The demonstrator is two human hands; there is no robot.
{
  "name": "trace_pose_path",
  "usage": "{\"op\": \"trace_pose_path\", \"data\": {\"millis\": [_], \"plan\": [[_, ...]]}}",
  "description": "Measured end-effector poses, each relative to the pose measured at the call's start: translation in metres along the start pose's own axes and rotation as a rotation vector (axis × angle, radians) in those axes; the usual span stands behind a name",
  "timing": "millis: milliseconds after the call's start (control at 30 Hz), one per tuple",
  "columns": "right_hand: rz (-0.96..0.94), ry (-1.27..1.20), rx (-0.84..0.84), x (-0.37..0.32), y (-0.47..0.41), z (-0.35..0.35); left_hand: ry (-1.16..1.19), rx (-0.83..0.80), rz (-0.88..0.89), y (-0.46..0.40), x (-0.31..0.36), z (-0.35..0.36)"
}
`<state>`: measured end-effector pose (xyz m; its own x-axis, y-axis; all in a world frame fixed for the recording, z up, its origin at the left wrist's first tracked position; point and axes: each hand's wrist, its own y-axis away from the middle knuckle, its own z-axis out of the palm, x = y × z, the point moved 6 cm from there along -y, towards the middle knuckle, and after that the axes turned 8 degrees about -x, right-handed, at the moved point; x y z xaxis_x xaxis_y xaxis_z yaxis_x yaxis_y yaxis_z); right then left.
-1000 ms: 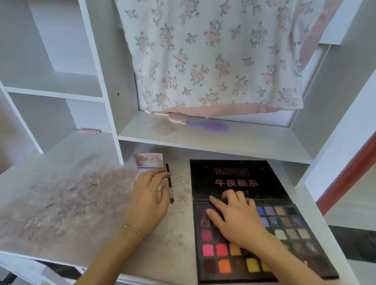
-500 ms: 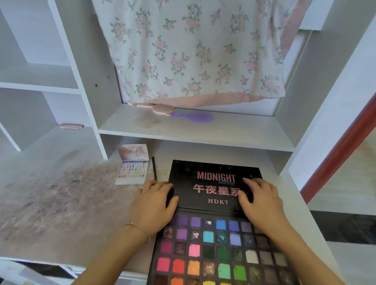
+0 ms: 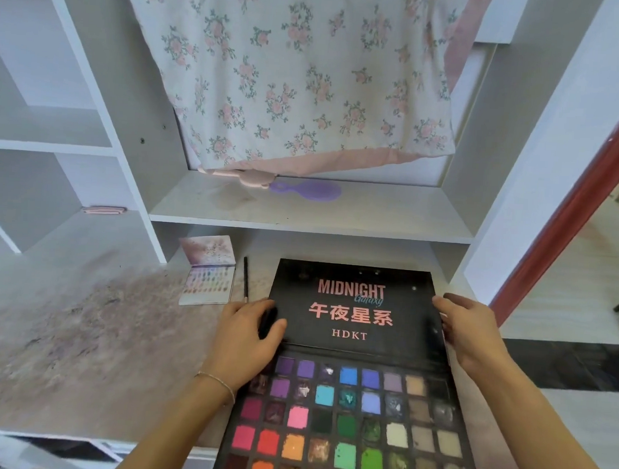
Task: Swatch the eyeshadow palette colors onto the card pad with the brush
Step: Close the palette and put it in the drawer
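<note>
A large black eyeshadow palette lies open on the desk, its lid marked MIDNIGHT lying flat behind the rows of coloured pans. My left hand grips the lid's left edge, thumb on top. My right hand holds the lid's right edge, fingers curled round it. The card pad lies open to the left of the lid, with rows of small colour swatches on its lower page. A thin dark brush lies between the pad and the palette, held by neither hand.
A white shelf juts out just above the desk's back, with a purple hairbrush and a pink object on it. A floral cloth hangs over it. The desk top is stained at left.
My left hand left the card pad and my right hand left the pans; both now hold the lid's side edges. The palette sits closer to me in view.
</note>
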<state>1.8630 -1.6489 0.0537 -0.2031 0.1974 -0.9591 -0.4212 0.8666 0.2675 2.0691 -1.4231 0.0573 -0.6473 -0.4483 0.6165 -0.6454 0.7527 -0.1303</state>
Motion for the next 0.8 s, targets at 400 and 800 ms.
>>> {"op": "trace_pose_path", "data": {"millis": [400, 800], "plan": [[-0.393, 0.009, -0.008, -0.015, 0.035, -0.001, 0.472, 0.206, -0.074, -0.009, -0.002, -0.022], [-0.546, 0.213, -0.01, -0.071, -0.001, 0.023, 0.478, 0.415, -0.046, -0.047, 0.008, -0.077]]}}
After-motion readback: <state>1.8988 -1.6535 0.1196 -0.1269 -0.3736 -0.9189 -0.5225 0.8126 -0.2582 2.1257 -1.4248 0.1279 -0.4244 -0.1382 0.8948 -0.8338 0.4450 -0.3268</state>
